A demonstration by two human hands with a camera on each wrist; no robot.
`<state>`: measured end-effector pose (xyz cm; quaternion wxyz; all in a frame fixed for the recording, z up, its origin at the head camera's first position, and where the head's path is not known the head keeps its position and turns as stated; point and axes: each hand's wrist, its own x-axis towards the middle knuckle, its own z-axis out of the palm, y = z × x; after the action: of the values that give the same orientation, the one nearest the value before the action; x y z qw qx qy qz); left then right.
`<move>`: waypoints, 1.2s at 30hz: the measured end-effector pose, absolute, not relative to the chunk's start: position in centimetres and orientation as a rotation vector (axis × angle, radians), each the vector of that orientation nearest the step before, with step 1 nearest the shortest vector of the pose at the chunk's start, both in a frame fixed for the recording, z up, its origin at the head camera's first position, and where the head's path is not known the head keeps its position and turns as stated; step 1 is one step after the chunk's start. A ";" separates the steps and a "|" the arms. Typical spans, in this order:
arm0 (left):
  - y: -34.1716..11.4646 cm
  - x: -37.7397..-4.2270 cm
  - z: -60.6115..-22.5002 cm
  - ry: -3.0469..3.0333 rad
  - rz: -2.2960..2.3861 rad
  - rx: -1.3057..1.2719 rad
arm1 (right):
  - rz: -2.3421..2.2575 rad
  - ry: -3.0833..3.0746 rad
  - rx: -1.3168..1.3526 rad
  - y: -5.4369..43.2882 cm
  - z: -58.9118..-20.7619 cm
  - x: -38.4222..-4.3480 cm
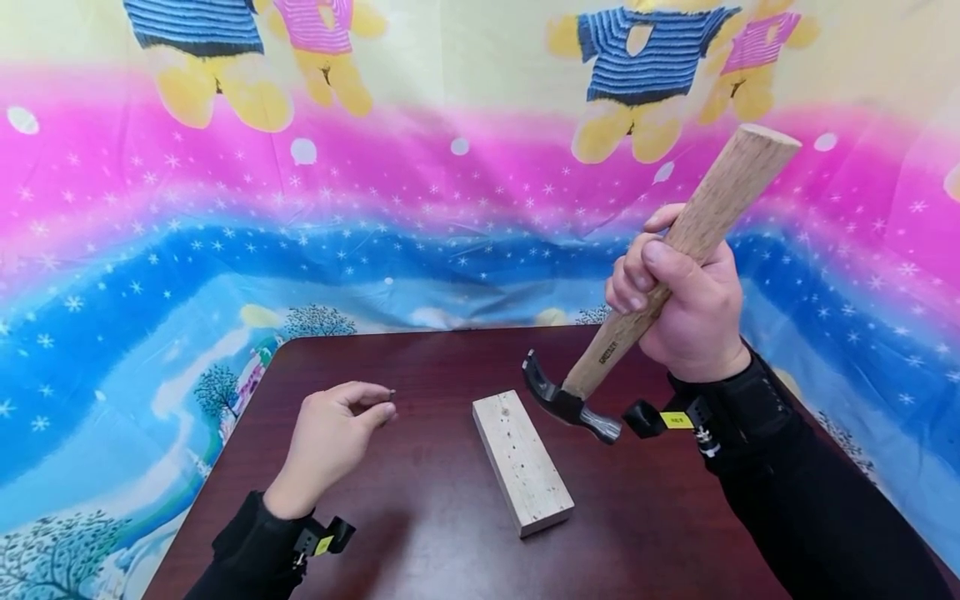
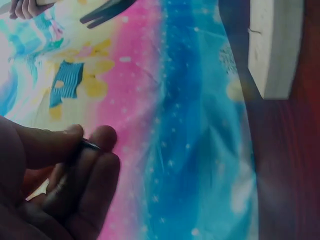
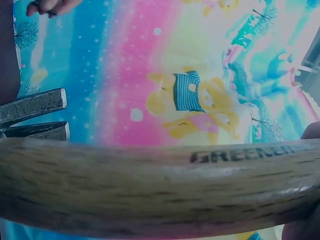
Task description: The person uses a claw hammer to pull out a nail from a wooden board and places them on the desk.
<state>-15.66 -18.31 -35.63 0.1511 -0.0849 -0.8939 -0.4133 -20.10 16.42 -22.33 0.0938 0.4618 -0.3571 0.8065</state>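
My left hand is over the left part of the table, with thumb and fingertips pinching a small, thin metal nail. Most of the nail is hidden by the fingers. Raised at the right, my right hand grips a claw hammer around the middle of its wooden handle. The hammer's head points down, its claw toward the left. Between the hands a pale wooden block lies on the table, with a row of small dark spots along its top. The hammer head appears just right of the block, apart from it.
A dark red-brown table carries the block. Behind it and along the sides hangs a patterned cloth with cartoon bears and snowflakes. Each wrist wears a black band with a small camera.
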 end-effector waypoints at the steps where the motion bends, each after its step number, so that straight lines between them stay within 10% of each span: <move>1: -18.7 -15.5 -35.8 -2.600 -1.171 -0.203 | 2.394 -1.057 1.373 16.5 -22.3 -20.1; 36: -26.4 -11.3 -45.5 -3.253 -0.873 0.211 | 2.380 -1.118 1.335 17.4 -22.9 -20.0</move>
<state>-11.29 -26.36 -45.49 -0.1161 0.0620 -0.9575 -0.2569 -19.98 17.41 -22.89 0.0963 0.4506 -0.3772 0.8034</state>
